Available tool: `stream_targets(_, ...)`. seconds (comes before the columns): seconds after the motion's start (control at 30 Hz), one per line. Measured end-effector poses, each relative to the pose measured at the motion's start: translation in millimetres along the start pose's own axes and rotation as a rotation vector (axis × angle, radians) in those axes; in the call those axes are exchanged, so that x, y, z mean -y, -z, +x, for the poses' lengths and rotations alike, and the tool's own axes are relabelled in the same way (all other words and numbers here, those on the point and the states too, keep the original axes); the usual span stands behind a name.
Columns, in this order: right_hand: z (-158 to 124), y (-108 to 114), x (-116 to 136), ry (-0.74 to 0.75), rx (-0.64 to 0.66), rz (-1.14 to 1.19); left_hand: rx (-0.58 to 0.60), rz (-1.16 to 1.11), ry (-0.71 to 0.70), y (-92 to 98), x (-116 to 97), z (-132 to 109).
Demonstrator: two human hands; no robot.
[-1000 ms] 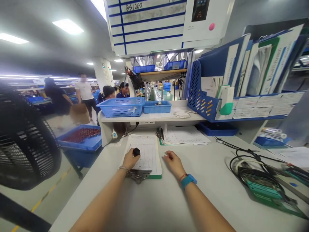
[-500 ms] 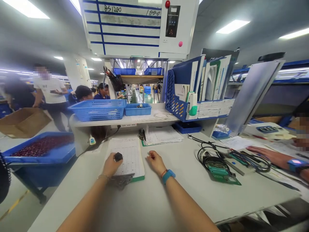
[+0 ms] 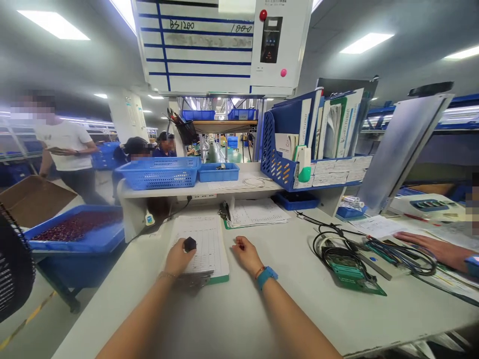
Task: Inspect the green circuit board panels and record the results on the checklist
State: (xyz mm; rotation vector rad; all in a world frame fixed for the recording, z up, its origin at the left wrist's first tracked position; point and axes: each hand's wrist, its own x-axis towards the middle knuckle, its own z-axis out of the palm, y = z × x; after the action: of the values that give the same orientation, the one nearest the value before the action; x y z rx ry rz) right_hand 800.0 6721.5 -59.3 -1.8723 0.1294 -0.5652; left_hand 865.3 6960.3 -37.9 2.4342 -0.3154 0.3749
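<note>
My left hand (image 3: 180, 258) is closed around a small black hexagonal piece (image 3: 190, 244), whose exact kind I cannot make out. The hand rests on printed, lined sheets (image 3: 205, 249) held on a green-edged clipboard (image 3: 220, 279). Near the wrist, the clip end of that board is blurred. To the right of the board, my right hand (image 3: 247, 257) lies on the white table with its fingers curled in. Nothing shows in its grip, and a blue band (image 3: 267, 276) circles that wrist.
A second clipboard with papers (image 3: 258, 212) lies behind. To the right are a green circuit board (image 3: 355, 276), black cables (image 3: 322, 239) and a co-worker's hand (image 3: 422, 244). Blue baskets (image 3: 160, 173) and a file holder (image 3: 277, 159) stand on the shelf. A fan-like black object (image 3: 15, 264) edges in at left.
The whole view has shifted a little, so the bench appears farther right and slightly lower. Both hands keep their pose on the table. A standing person at far left has moved leftward.
</note>
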Motion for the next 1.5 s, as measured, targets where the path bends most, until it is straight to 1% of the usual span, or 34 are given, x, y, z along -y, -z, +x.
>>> stream_targets(0.17, 3, -1, -4, -0.003, 0.008, 0.003, 0.018, 0.008, -0.005, 0.5, -3, -1)
stream_targets(0.27, 4, -1, -7, -0.007, 0.011, 0.006, 0.010, 0.017, -0.009, -0.1, -3, -1)
stream_targets(0.43, 8, 0, -12, -0.006, 0.026, 0.007, 0.074, 0.044, -0.016, -3.5, 0, 1)
stream_targets(0.63, 12, 0, -17, -0.025, 0.048, -0.013, 0.098, 0.062, -0.015, -7.2, 5, 3)
stream_targets(0.8, 12, 1, -17, -0.034, 0.068, -0.044, 0.116, 0.029, -0.008, -6.7, 4, 3)
stream_targets(1.0, 11, 1, -15, -0.032, 0.081, -0.064, 0.109, 0.004, 0.018, -5.2, 2, 2)
stream_targets(1.33, 11, 2, -12, -0.033, 0.074, -0.071, 0.085, -0.041, 0.005, -7.2, 2, 1)
stream_targets(1.43, 11, 3, -11, -0.028, 0.075, -0.070, 0.041, -0.026, 0.033, -2.7, 7, 10)
stream_targets(1.5, 11, 2, -10, -0.028, 0.079, -0.072, 0.017, 0.024, 0.077, 6.5, 18, 21)
